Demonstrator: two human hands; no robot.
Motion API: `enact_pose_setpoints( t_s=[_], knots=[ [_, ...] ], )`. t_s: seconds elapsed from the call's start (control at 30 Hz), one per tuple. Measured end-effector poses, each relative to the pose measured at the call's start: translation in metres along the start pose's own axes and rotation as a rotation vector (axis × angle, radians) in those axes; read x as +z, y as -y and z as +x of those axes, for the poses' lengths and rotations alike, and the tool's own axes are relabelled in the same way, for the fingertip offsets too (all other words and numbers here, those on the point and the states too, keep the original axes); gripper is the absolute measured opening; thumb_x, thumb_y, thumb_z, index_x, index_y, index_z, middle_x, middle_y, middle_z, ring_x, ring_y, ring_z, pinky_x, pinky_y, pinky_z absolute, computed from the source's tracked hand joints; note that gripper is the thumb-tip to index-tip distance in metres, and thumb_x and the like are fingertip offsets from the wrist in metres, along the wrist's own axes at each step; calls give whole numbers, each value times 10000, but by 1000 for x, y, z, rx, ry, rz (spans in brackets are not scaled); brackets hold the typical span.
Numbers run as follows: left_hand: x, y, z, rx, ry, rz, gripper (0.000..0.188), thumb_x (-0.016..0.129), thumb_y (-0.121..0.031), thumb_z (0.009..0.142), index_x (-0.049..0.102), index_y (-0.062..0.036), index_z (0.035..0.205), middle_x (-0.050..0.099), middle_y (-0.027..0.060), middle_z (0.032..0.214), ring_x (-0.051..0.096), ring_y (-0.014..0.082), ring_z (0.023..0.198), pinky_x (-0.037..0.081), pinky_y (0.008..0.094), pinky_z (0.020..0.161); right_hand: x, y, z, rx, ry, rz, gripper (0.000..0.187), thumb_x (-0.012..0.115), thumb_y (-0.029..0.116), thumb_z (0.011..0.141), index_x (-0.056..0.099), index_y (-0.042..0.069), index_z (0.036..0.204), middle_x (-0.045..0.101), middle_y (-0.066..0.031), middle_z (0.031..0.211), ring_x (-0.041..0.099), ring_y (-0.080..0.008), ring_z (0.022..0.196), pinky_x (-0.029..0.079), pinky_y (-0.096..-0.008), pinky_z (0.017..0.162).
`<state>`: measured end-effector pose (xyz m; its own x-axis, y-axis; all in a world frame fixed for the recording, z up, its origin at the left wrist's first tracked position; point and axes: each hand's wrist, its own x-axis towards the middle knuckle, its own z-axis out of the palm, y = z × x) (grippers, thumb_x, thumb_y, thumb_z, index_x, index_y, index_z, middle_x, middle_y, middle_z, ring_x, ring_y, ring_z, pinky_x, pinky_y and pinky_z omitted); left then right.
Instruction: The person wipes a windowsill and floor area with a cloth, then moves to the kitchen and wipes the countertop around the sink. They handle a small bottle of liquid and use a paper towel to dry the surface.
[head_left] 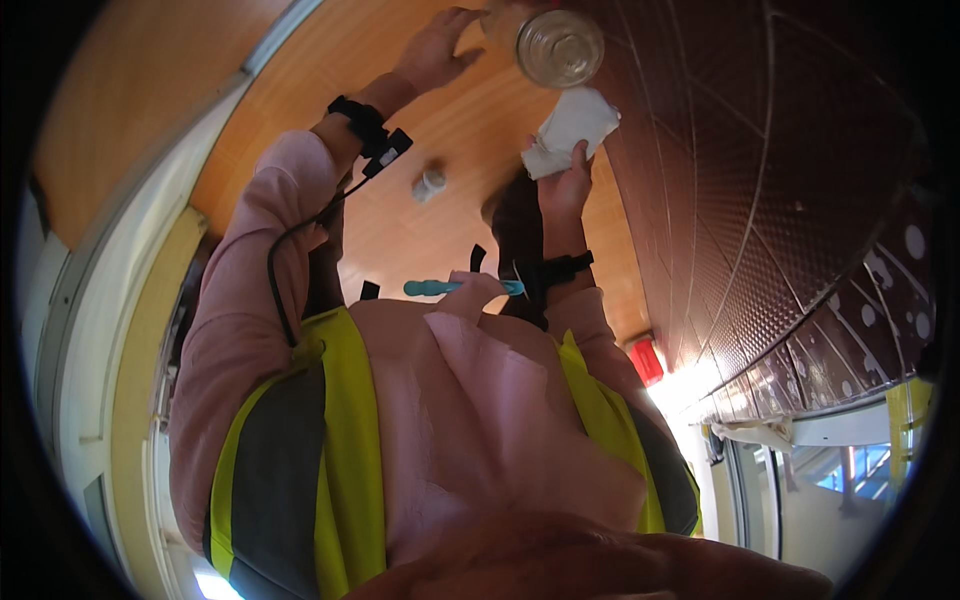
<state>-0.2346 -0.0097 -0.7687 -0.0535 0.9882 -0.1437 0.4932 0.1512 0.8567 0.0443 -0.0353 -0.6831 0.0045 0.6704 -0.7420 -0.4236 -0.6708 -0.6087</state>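
My left hand [438, 50] reaches forward at the top of the head view. Its thumb and fingers stand apart, with nothing visible between them. Just to its right is a clear glass jar [560, 48], its round ringed end facing me; its far part fades into the dark upper edge. My right hand [568, 185] grips a folded white cloth [575, 128] below the jar, thumb on top. Whether the cloth touches the glass I cannot tell.
Wood-coloured surface [390, 235] spreads beneath my hands, with a small white cup-like object [430, 185] on it. A dark red tiled wall [740, 150] rises close on the right. Something red [645, 362] lies near its foot. A black cable [275, 270] runs along my left arm.
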Motion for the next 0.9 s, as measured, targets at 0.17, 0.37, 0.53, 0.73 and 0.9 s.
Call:
enact_pose_setpoints(
  t_s=[0.17,0.37,0.53,0.73,0.9],
  knots=[
    [60,67,-140,-247,607,349,225,672,-191,805,682,-74,997,624,103,1135,593,344,1065,511,455,900,-38,-30,-60,138,-234,-145,443,398,297,1068,321,68,1440,487,-184,1357,537,-421,1191,529,-589,902],
    [176,92,-297,-169,869,446,391,616,-199,831,679,-132,1211,514,57,1420,513,279,1254,522,403,905,-55,-46,-84,245,-88,-308,436,412,260,1063,341,28,1426,523,-188,1312,597,-364,1124,554,-560,867],
    [221,112,-331,-429,765,392,553,618,-199,842,533,-146,1386,507,64,1443,562,254,1236,539,414,879,-75,-50,-81,260,-52,-257,443,439,248,1053,345,46,1436,519,-182,1319,603,-354,1114,565,-535,857],
    [131,65,-266,-732,859,172,488,577,-118,840,539,-86,1325,638,165,1229,650,342,1055,527,508,860,-79,-62,-87,332,-4,-352,414,483,222,1037,400,45,1402,626,-144,1120,644,-289,977,570,-427,747],
    [19,-25,-189,-250,562,390,296,635,-391,824,783,-137,794,733,91,886,638,284,1005,468,431,880,-75,-32,-148,225,-109,-787,399,685,219,902,626,-23,1214,693,-94,1001,610,-142,910,495,-320,819]
  ],
)
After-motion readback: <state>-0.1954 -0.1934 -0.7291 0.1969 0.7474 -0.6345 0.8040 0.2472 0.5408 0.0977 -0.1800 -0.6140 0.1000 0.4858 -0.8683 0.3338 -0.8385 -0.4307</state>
